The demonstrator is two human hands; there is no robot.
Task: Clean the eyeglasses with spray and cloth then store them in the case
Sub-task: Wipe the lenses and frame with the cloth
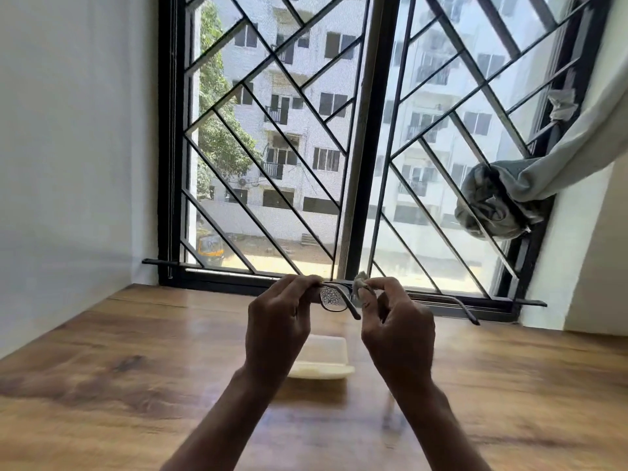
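Dark-framed eyeglasses are held up above the wooden table, their temple arms unfolded toward me and to the right. My left hand pinches the frame at its left end. My right hand pinches a small pale cloth against the right lens, which the cloth and fingers hide. The left lens shows, speckled with droplets. A cream plastic case lies on the table below my hands, partly hidden by my left wrist. No spray bottle is in view.
A barred window fills the wall behind the table. A bunched grey curtain hangs tied at its right side. White walls close in on the left and right.
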